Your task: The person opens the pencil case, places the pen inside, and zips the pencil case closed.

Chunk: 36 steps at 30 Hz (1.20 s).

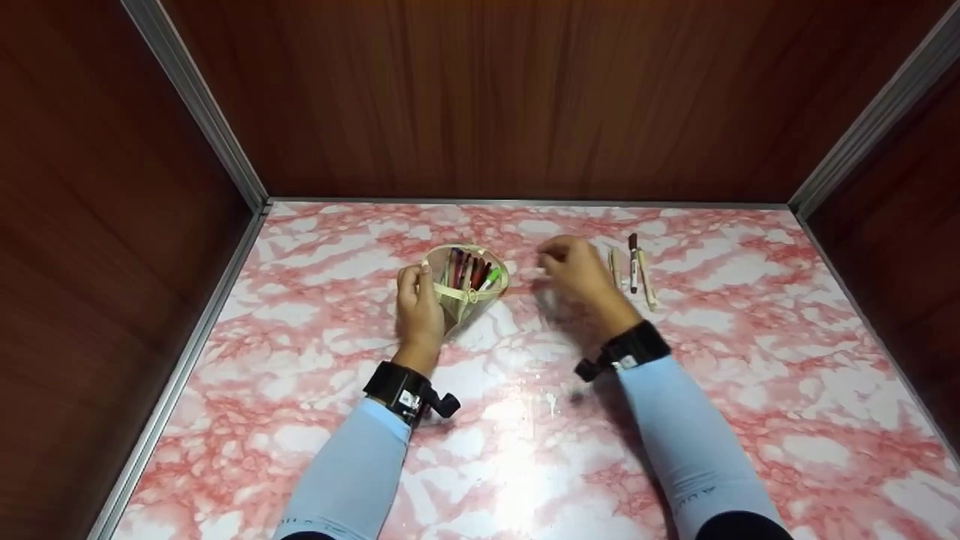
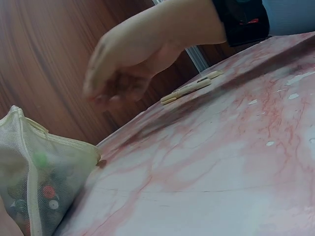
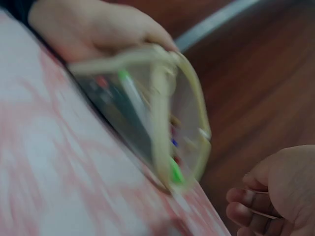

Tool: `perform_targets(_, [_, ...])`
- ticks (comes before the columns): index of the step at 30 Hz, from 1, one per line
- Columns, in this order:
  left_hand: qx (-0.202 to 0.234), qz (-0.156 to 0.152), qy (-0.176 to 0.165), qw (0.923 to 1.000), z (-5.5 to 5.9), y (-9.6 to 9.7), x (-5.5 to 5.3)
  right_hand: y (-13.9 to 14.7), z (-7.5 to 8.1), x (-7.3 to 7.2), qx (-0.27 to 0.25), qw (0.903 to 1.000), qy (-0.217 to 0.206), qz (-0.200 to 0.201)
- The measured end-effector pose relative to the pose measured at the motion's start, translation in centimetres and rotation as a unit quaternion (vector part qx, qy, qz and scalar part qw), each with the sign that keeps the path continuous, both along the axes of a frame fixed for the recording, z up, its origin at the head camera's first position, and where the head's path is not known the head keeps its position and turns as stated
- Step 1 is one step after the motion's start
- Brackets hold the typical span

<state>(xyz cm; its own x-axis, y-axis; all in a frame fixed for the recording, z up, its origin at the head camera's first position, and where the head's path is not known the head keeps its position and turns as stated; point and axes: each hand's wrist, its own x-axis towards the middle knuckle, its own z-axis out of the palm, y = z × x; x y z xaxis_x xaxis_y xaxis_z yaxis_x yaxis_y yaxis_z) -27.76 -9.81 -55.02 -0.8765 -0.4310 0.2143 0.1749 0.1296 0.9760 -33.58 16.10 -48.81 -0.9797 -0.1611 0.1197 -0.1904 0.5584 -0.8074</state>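
Observation:
My left hand grips the side of a pale-yellow mesh pencil pouch, whose mouth is held open. Several pens and markers stand inside it, one with a bright green end. To the right of the pouch, my right hand hovers above the table with loosely curled fingers. Nothing shows between those fingers in the right wrist view. Beyond this hand lie a marker with a dark brown cap and two beige pens, one on its right and one on its left.
The table has a red-and-white marbled top. Dark wood panels rise at the back and both sides, with grey metal strips along the edges. Each wrist carries a black strap with a small camera.

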Motion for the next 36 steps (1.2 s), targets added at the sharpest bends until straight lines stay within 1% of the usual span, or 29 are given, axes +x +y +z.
perform_targets(4, [-0.008,-0.005,-0.035,0.9993,0.1,0.1,0.3,5.1,0.2,0.2,-0.005,0.9990,-0.005,-0.044])
perform_targets(7, [-0.007,-0.003,-0.043,0.9991,0.1,0.1,0.3,8.1,0.4,0.2,-0.021,0.9975,-0.012,-0.066])
perform_targets(10, [-0.004,-0.001,-0.038,0.9993,0.1,0.1,0.3,10.7,0.7,0.3,-0.013,0.9956,-0.001,-0.093])
perform_targets(11, [-0.001,-0.003,-0.029,0.9996,0.0,0.1,0.2,11.6,0.7,0.3,-0.009,0.9947,0.002,-0.102])
perform_targets(13, [0.001,-0.008,-0.020,0.9998,0.0,0.1,0.2,13.1,0.8,0.5,-0.002,0.9924,0.006,-0.123])
perform_targets(17, [0.007,-0.014,-0.013,0.9998,-0.1,0.2,0.1,15.5,0.5,0.9,-0.015,0.9877,-0.005,-0.155])
perform_targets(19, [0.008,-0.013,-0.020,0.9997,-0.1,0.2,0.2,16.3,0.3,1.0,-0.024,0.9856,-0.018,-0.166])
perform_targets(23, [0.014,-0.015,-0.010,0.9998,-0.1,0.2,0.2,17.3,-0.3,0.9,-0.004,0.9841,-0.031,-0.175])
perform_targets(26, [0.018,-0.015,0.005,0.9997,0.0,0.2,0.1,17.6,-0.8,0.7,0.030,0.9851,-0.028,-0.167])
perform_targets(29, [0.012,-0.008,-0.006,0.9999,0.0,0.3,0.2,17.7,-1.3,0.7,0.056,0.9864,-0.035,-0.150])
perform_targets(32, [0.001,-0.003,-0.009,1.0000,-0.1,0.3,0.2,17.7,-1.8,0.7,0.073,0.9862,-0.038,-0.144])
perform_targets(36, [-0.007,-0.001,0.001,1.0000,-0.2,0.3,0.2,17.6,-2.2,0.7,0.075,0.9852,-0.042,-0.148])
